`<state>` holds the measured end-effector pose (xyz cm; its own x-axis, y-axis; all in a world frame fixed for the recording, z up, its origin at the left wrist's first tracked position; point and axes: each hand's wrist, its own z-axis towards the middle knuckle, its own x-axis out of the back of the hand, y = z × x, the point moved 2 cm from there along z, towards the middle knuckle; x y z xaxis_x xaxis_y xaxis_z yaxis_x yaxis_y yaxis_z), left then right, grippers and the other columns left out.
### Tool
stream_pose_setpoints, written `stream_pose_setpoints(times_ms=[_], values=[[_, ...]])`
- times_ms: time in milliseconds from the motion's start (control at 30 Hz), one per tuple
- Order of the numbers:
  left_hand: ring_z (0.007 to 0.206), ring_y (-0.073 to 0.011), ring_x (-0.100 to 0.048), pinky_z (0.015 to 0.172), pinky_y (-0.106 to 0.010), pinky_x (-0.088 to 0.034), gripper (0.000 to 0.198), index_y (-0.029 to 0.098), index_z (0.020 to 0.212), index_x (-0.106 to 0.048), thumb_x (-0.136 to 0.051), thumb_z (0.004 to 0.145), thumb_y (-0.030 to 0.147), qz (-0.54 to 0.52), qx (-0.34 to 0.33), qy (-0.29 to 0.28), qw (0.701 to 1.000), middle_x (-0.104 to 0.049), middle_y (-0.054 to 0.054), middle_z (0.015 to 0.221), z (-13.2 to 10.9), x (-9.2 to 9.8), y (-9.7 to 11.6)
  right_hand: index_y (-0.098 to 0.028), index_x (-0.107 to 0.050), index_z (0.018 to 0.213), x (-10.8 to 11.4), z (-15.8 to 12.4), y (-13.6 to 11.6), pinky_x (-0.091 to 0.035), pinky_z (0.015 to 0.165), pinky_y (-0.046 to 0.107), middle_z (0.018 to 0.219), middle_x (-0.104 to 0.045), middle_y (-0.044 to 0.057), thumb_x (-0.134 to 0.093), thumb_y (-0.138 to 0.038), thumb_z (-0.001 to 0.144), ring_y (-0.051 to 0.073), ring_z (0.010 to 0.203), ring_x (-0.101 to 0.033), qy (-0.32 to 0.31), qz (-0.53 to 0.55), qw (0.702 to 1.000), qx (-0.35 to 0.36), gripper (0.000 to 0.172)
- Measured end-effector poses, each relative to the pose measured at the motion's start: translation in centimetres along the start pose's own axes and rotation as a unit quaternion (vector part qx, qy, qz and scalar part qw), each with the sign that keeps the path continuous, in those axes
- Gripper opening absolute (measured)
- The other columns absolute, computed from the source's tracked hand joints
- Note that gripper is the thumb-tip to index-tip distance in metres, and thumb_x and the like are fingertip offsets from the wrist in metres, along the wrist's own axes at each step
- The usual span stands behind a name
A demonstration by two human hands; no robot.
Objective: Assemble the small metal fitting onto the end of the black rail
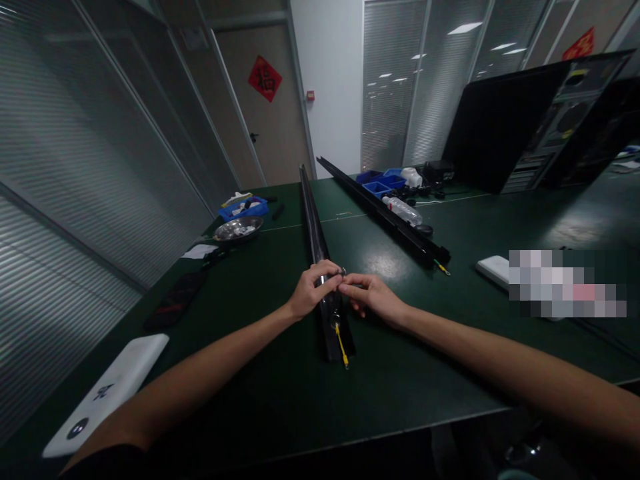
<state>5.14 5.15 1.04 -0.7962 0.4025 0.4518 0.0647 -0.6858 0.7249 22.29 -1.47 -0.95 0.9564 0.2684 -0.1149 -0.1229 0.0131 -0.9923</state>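
Note:
A long black rail [314, 233] lies lengthwise on the green table, its near end in front of me. From that end comes a short yellow wire [342, 347] with a metal lug at its tip. Above the rail, my left hand [314, 288] pinches a small dark metal piece [342, 272] between thumb and fingers. My right hand [373, 297] meets it from the right, fingertips closed by the same small piece. Both sets of fingertips partly cover it, so its exact kind is hidden.
A second black rail [380, 210] lies to the right, beside a clear plastic bottle [404, 211] and blue bins [376, 189]. At left are a metal bowl [238, 230], a blue tray [245, 211] and a white device [110, 390]. A computer case [505, 127] stands at back right.

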Motion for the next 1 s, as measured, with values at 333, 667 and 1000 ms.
stream_pose_setpoints(times_ms=[333, 667, 1000], values=[[0.103, -0.0262, -0.065, 0.103, -0.045, -0.044, 0.042, 0.017, 0.079, -0.070, -0.056, 0.104, 0.048, 0.028, -0.021, -0.010, 0.999, -0.073, -0.012, 0.102, 0.0, 0.0, 0.6, -0.016, -0.070, 0.097, -0.1, -0.1, 0.1, -0.040, 0.046, 0.021, 0.058, -0.049, -0.008, -0.076, -0.060, 0.084, 0.009, 0.049, -0.045, -0.024, -0.045, 0.999, 0.004, 0.046], [0.102, -0.0260, -0.064, 0.101, -0.045, -0.044, 0.051, 0.018, 0.067, -0.059, -0.049, 0.107, 0.047, 0.039, -0.044, -0.022, 0.998, -0.072, -0.012, 0.101, -0.2, -0.1, 1.0, -0.017, -0.070, 0.088, -0.2, 0.3, 0.6, -0.038, 0.043, 0.021, 0.056, -0.047, -0.007, -0.076, -0.061, 0.082, 0.009, 0.047, -0.043, -0.026, -0.051, 0.998, 0.021, 0.045], [0.102, -0.0267, -0.063, 0.097, -0.043, -0.050, 0.051, 0.017, 0.070, -0.062, -0.051, 0.106, 0.053, 0.002, -0.052, -0.029, 0.998, -0.069, -0.013, 0.101, -0.2, -0.1, 1.4, -0.017, -0.070, 0.088, -0.3, -0.1, 0.2, -0.036, 0.043, 0.021, 0.059, -0.050, -0.006, -0.071, -0.064, 0.086, 0.009, 0.047, -0.045, -0.032, -0.072, 0.996, 0.034, 0.048]])
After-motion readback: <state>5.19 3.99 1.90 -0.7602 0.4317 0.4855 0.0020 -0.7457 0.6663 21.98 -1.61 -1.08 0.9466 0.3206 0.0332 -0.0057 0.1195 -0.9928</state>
